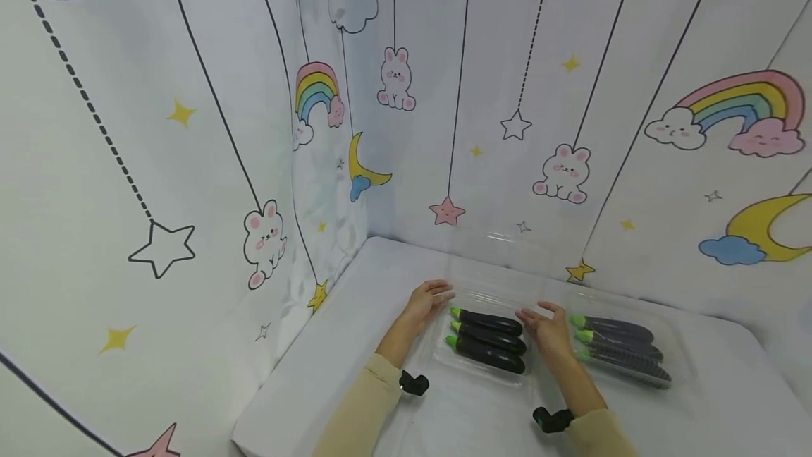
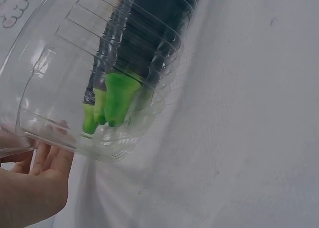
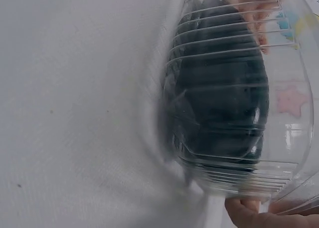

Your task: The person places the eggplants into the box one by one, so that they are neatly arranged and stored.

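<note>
Three dark eggplants (image 1: 488, 339) with bright green stem ends lie side by side in a clear plastic box (image 1: 477, 373) on the white table. Its clear lid (image 1: 497, 259) stands raised at the back, hard to make out. At the box's left side, my left hand (image 1: 426, 307) holds the rim; in the left wrist view the fingers (image 2: 52, 160) show at the edge near the green ends. My right hand (image 1: 548, 330) holds the opposite side. The right wrist view shows its fingers (image 3: 249, 214) at the rim, partly hidden by the ribbed plastic.
To the right sits a second clear plastic box (image 1: 681, 351) with dark, green-ended eggplants (image 1: 618, 330) under the plastic. The white-covered table (image 1: 355, 316) meets patterned curtains (image 1: 444, 125) at the back and left. A small black device is strapped at each wrist.
</note>
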`<state>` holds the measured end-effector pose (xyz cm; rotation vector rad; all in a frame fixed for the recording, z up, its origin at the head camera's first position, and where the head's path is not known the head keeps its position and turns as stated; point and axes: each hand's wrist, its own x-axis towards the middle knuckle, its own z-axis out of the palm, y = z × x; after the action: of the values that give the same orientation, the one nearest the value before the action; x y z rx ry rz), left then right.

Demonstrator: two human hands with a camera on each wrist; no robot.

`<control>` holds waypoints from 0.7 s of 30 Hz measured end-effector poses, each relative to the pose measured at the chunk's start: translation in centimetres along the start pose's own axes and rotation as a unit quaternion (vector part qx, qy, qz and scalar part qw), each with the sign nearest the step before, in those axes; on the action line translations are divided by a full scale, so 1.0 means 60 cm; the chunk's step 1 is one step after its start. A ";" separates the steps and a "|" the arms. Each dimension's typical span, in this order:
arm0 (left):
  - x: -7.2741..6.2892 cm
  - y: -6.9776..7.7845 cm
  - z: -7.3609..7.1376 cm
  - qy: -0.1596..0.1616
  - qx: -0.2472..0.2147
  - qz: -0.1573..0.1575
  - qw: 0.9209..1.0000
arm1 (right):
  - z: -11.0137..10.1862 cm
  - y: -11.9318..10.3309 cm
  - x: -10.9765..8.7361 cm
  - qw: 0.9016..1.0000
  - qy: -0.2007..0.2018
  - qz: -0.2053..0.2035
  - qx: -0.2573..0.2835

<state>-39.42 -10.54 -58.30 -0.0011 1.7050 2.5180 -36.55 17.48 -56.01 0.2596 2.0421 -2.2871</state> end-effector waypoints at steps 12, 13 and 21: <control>-0.002 -0.005 -0.007 0.000 -0.063 0.021 0.998 | 0.009 0.000 0.003 0.999 0.003 -0.009 0.032; -0.002 -0.006 -0.006 0.000 -0.065 0.021 0.998 | 0.010 0.001 0.003 0.999 0.009 -0.010 0.033; -0.001 -0.007 0.005 0.018 -0.094 0.013 0.995 | 0.003 0.006 -0.004 0.999 0.035 -0.027 0.020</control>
<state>-39.31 -10.10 -58.60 -0.0381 1.4818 2.7028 -36.28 17.25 -56.30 0.2942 2.0618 -2.3851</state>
